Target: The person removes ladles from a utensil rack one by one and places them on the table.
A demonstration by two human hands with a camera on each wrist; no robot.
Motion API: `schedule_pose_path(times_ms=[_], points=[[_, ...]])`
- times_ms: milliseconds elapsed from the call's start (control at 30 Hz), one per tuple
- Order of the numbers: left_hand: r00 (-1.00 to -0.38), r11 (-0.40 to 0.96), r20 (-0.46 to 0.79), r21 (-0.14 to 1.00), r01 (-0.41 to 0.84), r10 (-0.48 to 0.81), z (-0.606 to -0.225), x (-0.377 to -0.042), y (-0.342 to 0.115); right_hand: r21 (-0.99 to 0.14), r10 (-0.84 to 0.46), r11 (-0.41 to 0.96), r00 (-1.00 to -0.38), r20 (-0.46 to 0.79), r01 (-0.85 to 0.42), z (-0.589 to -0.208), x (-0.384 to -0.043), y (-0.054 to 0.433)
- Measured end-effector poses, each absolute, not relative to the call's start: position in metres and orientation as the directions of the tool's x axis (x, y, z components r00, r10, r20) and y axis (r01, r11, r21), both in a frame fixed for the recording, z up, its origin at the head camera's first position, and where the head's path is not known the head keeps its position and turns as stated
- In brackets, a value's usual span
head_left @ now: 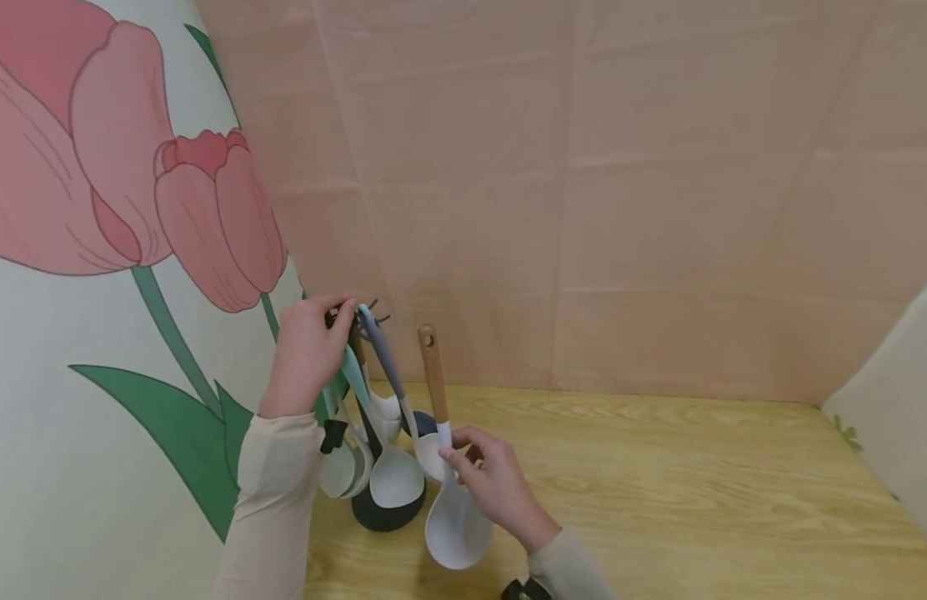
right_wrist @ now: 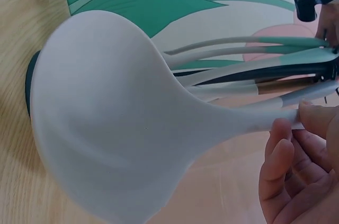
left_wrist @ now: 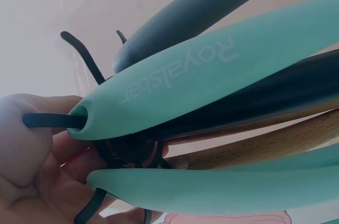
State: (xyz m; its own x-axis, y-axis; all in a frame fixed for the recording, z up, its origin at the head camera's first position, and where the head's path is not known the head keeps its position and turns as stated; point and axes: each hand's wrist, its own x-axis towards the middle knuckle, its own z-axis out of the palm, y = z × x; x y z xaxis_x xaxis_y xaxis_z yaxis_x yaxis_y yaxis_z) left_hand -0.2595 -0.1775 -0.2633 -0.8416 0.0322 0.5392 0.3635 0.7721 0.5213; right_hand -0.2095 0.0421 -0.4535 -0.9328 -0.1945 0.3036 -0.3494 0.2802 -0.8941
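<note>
My right hand [head_left: 497, 483] pinches a ladle [head_left: 459, 529] by the white neck just below its wooden handle. The ladle stands nearly upright, bowl down, apart from the rack; its broad white bowl fills much of the right wrist view. My left hand [head_left: 309, 350] holds the top of a black utensil rack [left_wrist: 130, 150], with fingers behind its radiating hooks. From those hooks hang a ladle with a turquoise handle [left_wrist: 175, 86], another turquoise-handled utensil [left_wrist: 212, 189], a blue-grey-handled one [left_wrist: 185, 20] and a wooden-handled one [left_wrist: 249, 144]. Some of their heads overlap and are partly hidden.
The rack's dark round base [head_left: 384, 518] stands on a wood-grain table [head_left: 696, 492]. A panel with painted tulips [head_left: 216, 217] rises close on the left, and a pinkish-brown cloth [head_left: 583, 208] hangs behind. A pale panel [head_left: 899, 408] borders the right.
</note>
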Motion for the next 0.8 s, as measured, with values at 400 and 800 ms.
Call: schedule_pose_path(times_ms=[400, 800], points=[[-0.847, 0.769, 0.532, 0.534, 0.353, 0.020, -0.265, -0.261, -0.177, -0.908, -0.140, 0.287, -0.951, 0.275, -0.305, -0.464, -0.214, 0.049], [-0.846, 0.772, 0.533, 0.534, 0.344, 0.008, -0.266, -0.262, -0.177, -0.924, -0.069, 0.273, -0.964, 0.258, -0.267, -0.484, -0.223, 0.058]])
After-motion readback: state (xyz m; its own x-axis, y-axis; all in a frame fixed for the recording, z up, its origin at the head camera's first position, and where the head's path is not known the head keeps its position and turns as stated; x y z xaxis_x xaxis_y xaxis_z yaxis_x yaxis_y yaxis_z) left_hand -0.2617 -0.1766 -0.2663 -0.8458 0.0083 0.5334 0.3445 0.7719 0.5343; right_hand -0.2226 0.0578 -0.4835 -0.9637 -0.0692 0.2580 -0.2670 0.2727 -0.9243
